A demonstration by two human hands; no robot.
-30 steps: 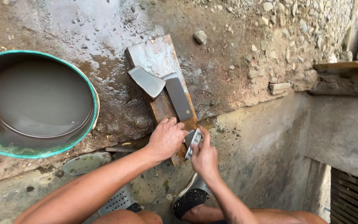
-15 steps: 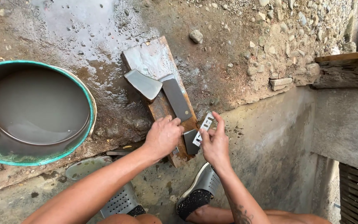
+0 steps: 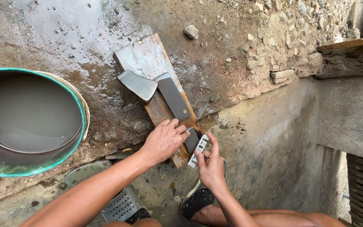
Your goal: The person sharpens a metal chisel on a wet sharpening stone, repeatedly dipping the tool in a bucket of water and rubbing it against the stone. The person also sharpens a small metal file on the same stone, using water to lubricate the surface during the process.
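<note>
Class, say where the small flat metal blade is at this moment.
In the head view, the small flat metal blade sits low, centre-right, pinched in the right hand, beside the wooden board's near end.

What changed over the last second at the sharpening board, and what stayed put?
The right hand drew back from beside the left hand, lifting a small flat silver blade off the long dark whetstone. The left hand kept pressing the wet wooden plank. The grey wedge-shaped stone and green-rimmed water tub did not move.
</note>
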